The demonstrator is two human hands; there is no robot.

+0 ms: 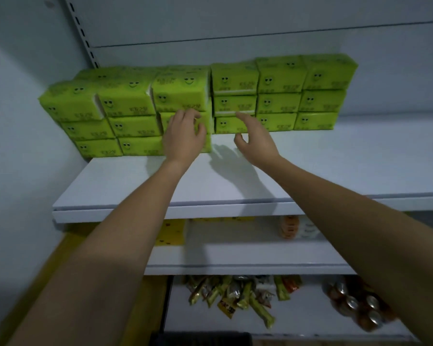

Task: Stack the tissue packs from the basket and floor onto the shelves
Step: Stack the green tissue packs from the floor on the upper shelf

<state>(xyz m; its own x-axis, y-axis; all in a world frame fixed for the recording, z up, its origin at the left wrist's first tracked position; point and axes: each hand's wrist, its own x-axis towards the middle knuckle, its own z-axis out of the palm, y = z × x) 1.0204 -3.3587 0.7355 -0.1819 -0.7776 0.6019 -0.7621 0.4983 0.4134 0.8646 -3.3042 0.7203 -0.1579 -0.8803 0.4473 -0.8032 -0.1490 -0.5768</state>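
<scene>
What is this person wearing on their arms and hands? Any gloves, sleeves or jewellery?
Nothing that shows. The left hand and right hand are bare, with no gloves, and no ring can be made out in this dim picture. The left forearm and right forearm are bare too, as far as the frame reaches: no sleeve, watch or bracelet.

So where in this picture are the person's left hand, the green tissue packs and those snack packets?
left hand [184, 136]: head view, on the back of the hand.
green tissue packs [278, 103]: head view, on the front of a middle pack in the right block.
snack packets [235, 294]: head view, on the middle of the pile on the bottom shelf.
</scene>
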